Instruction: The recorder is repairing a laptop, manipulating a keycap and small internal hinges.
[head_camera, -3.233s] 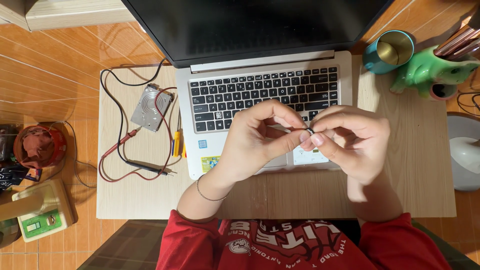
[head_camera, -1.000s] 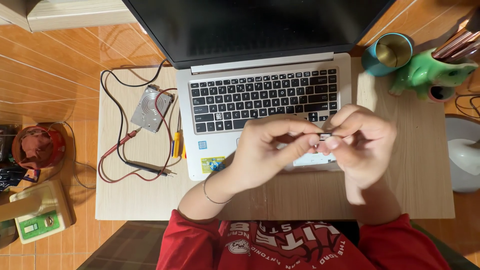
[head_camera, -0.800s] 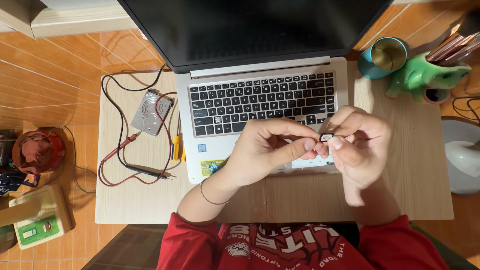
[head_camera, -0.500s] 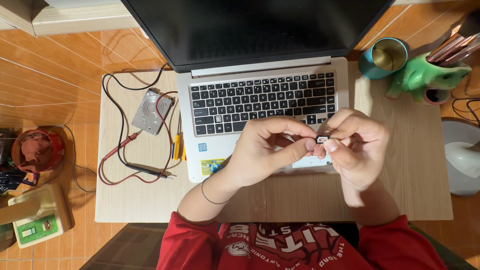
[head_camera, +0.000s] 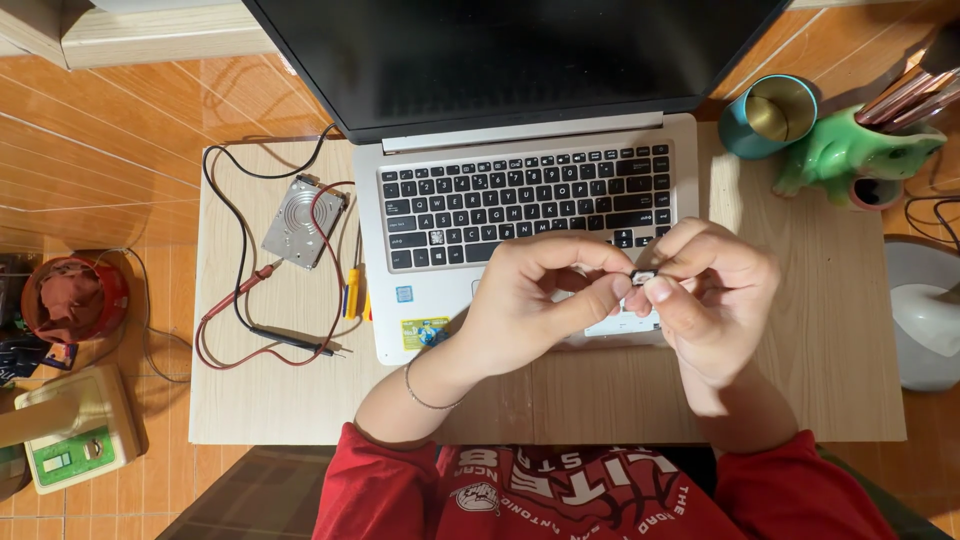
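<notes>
You pinch a tiny dark part (head_camera: 642, 277) between the fingertips of your left hand (head_camera: 535, 305) and right hand (head_camera: 715, 300) — light, stiff, probably easy to drop — so keep your grip on its edges.

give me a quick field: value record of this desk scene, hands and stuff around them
left hand: left hand pinches a small dark part with its fingertips
right hand: right hand pinches the same part from the other side
under hands: open laptop, screen dark
surface: light wooden table
left of laptop: metal drive, red and black test leads, yellow screwdriver
far right: teal cup, green pen holder
</notes>
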